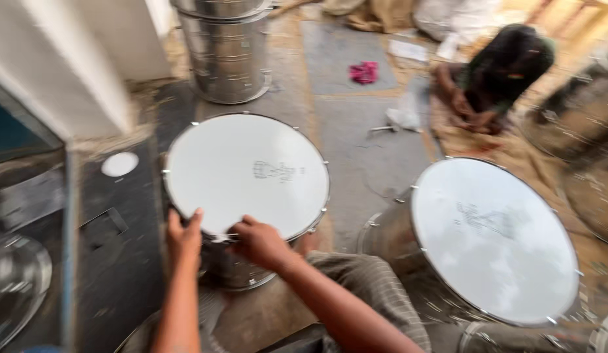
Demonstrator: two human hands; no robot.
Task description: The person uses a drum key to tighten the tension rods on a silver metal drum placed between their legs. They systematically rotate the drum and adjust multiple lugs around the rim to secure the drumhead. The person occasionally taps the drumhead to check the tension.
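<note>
Drum point(246, 175) stands upright on the floor point(363, 157) at my knees, white head up, so the rim is easy to reach. Left hand point(184, 236) curls over the rim at 7 o'clock, steadying it. Right hand point(259, 243) sits at 6 o'clock, fingers pressed together on something small at the hoop; too blurred to tell what. Second drum point(493, 238) lies tilted at 3 o'clock. Another person point(497, 78) crouches at 1 o'clock.
</note>
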